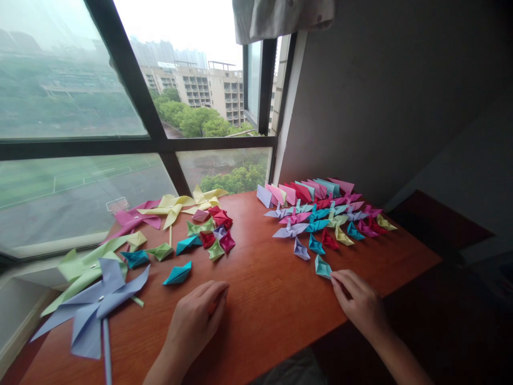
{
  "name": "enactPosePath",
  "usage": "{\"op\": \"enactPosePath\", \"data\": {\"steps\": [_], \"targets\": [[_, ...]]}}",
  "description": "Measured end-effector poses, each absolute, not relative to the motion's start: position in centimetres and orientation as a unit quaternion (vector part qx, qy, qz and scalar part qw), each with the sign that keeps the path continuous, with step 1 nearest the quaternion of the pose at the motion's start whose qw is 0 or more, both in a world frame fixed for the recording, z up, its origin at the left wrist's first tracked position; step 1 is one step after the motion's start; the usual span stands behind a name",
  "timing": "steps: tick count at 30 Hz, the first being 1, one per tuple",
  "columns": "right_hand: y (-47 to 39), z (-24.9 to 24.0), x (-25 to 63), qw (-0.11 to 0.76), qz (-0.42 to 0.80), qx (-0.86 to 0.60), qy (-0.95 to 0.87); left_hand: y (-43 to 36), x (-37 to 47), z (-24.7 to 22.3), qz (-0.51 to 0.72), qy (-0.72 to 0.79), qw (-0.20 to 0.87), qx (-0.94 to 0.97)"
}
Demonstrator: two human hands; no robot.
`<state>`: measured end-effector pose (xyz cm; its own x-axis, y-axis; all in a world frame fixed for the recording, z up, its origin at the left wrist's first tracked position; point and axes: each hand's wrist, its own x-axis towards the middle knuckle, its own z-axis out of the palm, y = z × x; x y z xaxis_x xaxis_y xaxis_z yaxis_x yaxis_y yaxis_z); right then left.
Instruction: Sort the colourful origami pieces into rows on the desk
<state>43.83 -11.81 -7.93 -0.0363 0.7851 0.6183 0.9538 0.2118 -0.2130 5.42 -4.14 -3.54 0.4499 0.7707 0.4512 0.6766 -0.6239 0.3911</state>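
Observation:
My right hand [355,297] pinches the near end of a pale turquoise paper boat [323,267] between thumb and fingertips, at the front of the rows on the right. Beside that boat stand a blue one [316,244] and a lavender one [301,249]. My left hand [196,318] rests on the brown table [256,299] with its fingers curled and pressed together; whether anything is inside them is hidden. Just beyond it lies a teal paper boat [178,273].
Paper pinwheels lie at the left, a lavender one [100,302] nearest. Several small boats cluster around a green one [216,250]. Rows of folded cranes [290,230] fill the table's right part. A window frame [160,145] and a wall stand behind.

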Motion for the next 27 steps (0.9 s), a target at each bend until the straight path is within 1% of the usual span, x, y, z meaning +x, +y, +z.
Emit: {"op": "enactPosePath", "data": {"steps": [27], "targets": [[-9.5, -8.1, 43.5, 0.322, -0.099, -0.622, -0.707, -4.1, 5.3, -3.9, 0.279, 0.428, 0.084, 0.856]]}}
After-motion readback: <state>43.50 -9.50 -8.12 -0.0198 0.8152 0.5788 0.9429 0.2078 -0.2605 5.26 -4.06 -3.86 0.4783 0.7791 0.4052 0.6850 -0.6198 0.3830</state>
